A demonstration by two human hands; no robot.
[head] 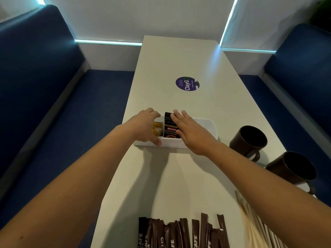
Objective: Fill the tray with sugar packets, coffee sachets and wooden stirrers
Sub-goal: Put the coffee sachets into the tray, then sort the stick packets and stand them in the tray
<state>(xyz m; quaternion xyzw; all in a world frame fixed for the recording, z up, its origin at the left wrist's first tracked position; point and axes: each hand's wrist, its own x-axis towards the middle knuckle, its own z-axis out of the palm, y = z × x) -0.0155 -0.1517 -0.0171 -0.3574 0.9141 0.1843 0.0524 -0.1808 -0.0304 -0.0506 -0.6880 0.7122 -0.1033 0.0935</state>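
at the tray's left end: the left hand [145, 126] curls over the white tray [207, 126], fingers bent on the far rim and thumb hooked on the near wall, steadying it on the worktop [172, 176].
left compartment: yellow sugar packets [157, 129] lie under that hand, mostly hidden.
middle of tray: a stack of black kopiko coffee sachets [170, 127] stands upright; the right hand [191, 129] lies flat against its right face, fingers straight and close together, pressing it toward the sugar side.
step in hand: seating and squaring the sachets, by my reading; sugar and some coffee are in, stirrers not yet.
right of tray: that part looks bare, though the right hand hides some of it.
next move: likely letting go of the stack without tipping it, then reaching back to the near edge for more stock.
near edge, left to right: brown cafe stick sachets [180, 233] lie in a row; pale wooden stirrers [254, 228] fan out beside them, blurred.
in the way: two dark mugs [250, 140] stand right of the tray, close to the right forearm's path back toward the stirrers.
further off: a purple round sticker [187, 83] on the worktop; blue bench seats [44, 104] on both sides.
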